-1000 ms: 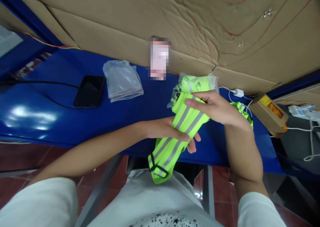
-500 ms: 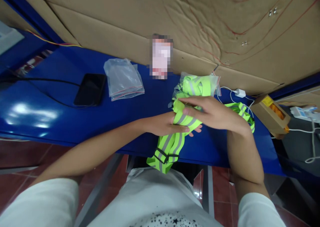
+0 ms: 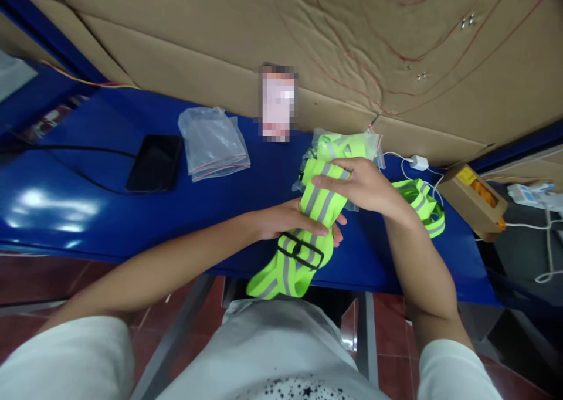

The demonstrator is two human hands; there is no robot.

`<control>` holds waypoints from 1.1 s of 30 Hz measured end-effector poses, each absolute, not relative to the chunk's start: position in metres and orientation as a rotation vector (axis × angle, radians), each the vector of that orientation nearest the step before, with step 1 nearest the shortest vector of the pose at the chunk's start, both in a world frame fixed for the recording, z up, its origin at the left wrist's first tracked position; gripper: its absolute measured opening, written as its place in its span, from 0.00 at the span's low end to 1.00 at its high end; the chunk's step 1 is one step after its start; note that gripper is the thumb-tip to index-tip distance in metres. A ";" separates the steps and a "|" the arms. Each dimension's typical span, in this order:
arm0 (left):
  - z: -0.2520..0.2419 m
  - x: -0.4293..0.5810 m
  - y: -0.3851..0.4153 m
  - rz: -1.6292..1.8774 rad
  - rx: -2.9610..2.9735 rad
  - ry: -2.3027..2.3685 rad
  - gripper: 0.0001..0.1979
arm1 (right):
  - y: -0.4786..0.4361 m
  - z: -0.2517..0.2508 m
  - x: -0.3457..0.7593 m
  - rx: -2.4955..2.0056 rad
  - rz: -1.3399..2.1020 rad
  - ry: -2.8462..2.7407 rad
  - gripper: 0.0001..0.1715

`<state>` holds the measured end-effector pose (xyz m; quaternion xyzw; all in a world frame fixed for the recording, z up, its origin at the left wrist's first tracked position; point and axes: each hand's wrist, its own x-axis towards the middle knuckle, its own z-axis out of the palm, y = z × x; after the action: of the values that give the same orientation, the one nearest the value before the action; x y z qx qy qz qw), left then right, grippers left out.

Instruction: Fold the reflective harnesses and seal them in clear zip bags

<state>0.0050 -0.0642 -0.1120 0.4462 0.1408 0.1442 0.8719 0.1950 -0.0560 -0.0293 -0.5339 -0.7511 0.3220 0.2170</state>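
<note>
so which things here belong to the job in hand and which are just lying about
Belonging to the job:
buckled reflective strap, held by left hand and right hand
bagged reflective straps, likely
loose reflective strap at right, likely
clear zip bags, likely

Apparently just lying about:
black phone-like device
white charger plug
windowed cardboard box

Illumination moderate; source out of frame. White glare patches at left end of long, glossy blue tabletop (image 3: 101,153); dark red floor tiles (image 3: 389,329) beneath dim. Pink-and-white upright rectangular object (image 3: 278,102) pixelated, detail lost. Wide-angle stretch visible in white fabric sleeves (image 3: 74,359), lower corners.
</note>
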 end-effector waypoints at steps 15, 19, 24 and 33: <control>-0.098 -0.004 -0.057 0.371 1.233 0.352 0.20 | -0.045 -0.036 0.199 -1.324 1.206 -1.855 0.21; -0.095 -0.006 -0.054 0.352 1.222 0.322 0.19 | -0.047 -0.037 0.197 -1.286 0.832 -2.099 0.20; -0.092 -0.007 -0.055 0.373 1.251 0.297 0.21 | -0.058 -0.025 0.196 -1.279 1.093 -2.388 0.29; -0.105 -0.008 -0.046 0.425 0.972 0.419 0.22 | -0.060 -0.041 0.179 -1.382 0.813 -2.261 0.27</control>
<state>-0.0077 -0.0458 -0.1050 0.4601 0.1983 0.2012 0.8417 0.1787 -0.0601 -0.0409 -0.4902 -0.8018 0.2881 0.1838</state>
